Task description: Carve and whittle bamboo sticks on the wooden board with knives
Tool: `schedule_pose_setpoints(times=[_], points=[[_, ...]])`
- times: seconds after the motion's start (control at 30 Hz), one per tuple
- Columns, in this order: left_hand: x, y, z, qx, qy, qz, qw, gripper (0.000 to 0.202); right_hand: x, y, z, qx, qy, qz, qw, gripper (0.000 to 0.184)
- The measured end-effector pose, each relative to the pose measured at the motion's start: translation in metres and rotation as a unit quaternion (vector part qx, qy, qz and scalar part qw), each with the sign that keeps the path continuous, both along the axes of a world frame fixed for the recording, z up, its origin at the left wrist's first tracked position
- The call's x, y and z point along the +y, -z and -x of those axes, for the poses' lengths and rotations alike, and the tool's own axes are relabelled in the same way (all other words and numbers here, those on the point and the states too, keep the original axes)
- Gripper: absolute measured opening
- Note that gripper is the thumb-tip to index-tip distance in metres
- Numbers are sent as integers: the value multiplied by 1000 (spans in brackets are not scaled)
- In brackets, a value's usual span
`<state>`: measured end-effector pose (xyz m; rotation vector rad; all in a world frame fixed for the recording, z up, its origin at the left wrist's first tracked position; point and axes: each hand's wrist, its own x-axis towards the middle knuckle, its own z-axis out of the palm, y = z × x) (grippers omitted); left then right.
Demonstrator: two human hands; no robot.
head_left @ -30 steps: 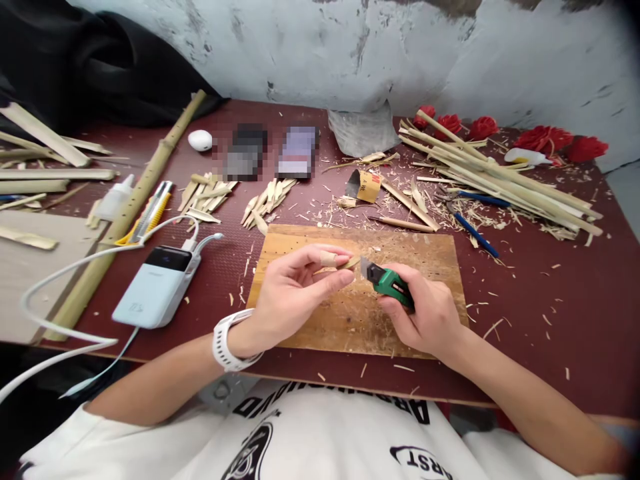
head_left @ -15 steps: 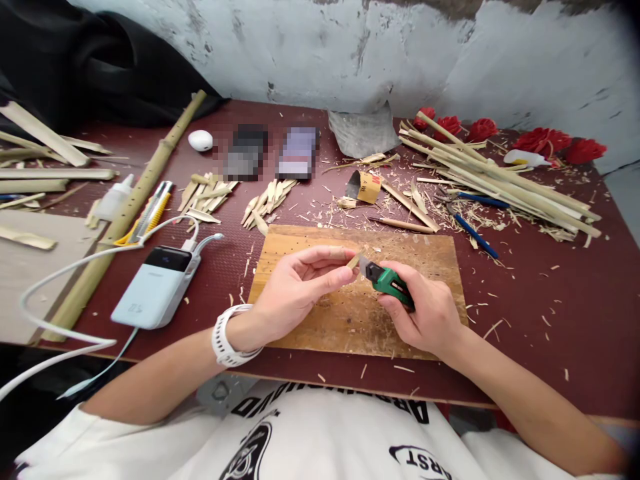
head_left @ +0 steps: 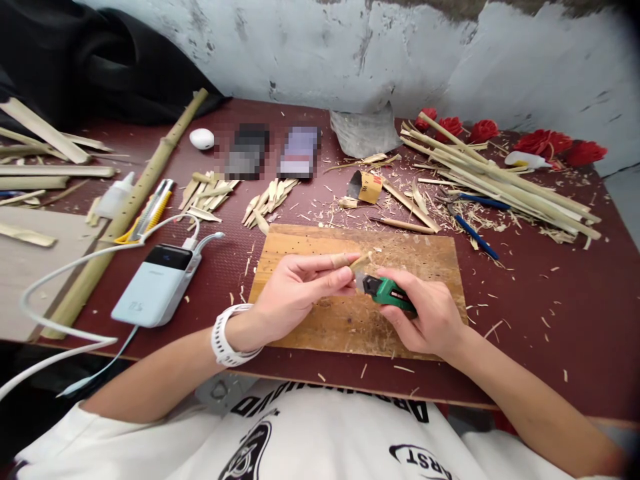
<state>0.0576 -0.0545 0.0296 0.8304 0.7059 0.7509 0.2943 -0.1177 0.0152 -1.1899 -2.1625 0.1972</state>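
Observation:
Between the thumb and fingers of my left hand (head_left: 305,283) is pinched a small bamboo piece (head_left: 361,261), its far end sticking out to the right. My right hand (head_left: 427,310) is wrapped round a green utility knife (head_left: 393,294). The knife's blade points left and lies close to the bamboo piece, just below it by my left fingertips; whether it touches I cannot tell. Both hands are above a worn wooden board (head_left: 345,327).
Bamboo shavings and a sandpaper roll (head_left: 369,187) lie behind the board. Blue-handled pliers (head_left: 475,235) and bamboo strips (head_left: 500,180) are at right. Leftward are a power bank (head_left: 155,287) with cables, a yellow cutter (head_left: 153,212) and a long bamboo pole (head_left: 143,190).
The bamboo piece has turned, and more of its end shows beyond my left fingers. The knife blade has shifted slightly left and down, from the piece's tip to beneath it.

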Motion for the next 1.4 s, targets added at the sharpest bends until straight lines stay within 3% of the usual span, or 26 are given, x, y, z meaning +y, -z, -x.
schedule_pose_setpoints(times=[0.43,0.73,1.03,1.2,1.4], points=[[1,-2,1,-6,45,-23,999,23,0,0,1,-9,-8,-20,1000,40],[2,-11,1,-26,86,51,995,28,-2,1,1,4,-30,-17,999,42],[2,-4,-1,-39,88,103,990,32,-1,0,2,7,-35,-17,999,44],[2,-2,1,-36,88,70,993,30,-2,0,1,3,-28,-18,999,43],[2,-7,5,-15,88,-37,995,22,-3,0,1,-11,-16,-22,1000,42]])
